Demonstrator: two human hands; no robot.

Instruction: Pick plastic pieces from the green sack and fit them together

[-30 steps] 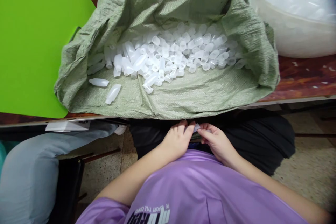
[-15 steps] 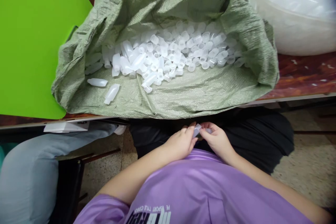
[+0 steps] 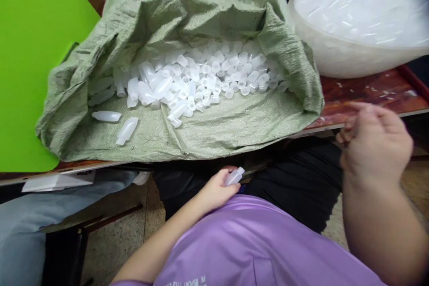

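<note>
My left hand (image 3: 219, 190) is low over my lap, its fingers wrapped round a small translucent plastic bottle (image 3: 233, 177) whose narrow neck points up and right. My right hand (image 3: 375, 138) is raised on the right, at the table's front edge below the big bowl. Its fingers are curled in and slightly blurred, and I cannot make out whether anything is between them. In front of me the green woven sack (image 3: 214, 136) lies with its mouth towards me, and a heap of similar small bottles (image 3: 201, 80) fills its opening. Two bottles (image 3: 127, 130) lie apart at its front left.
A whitish bowl (image 3: 355, 60) heaped with translucent plastic pieces stands at the back right. Small white scraps (image 3: 385, 91) are scattered on the reddish table. A bright green board (image 3: 30, 76) covers the left side. Another person's grey trouser leg (image 3: 67, 214) is at the lower left.
My right hand has left the bottle and moved up and right to the table edge. My left hand keeps the bottle. The view has shifted, showing more of the bowl.
</note>
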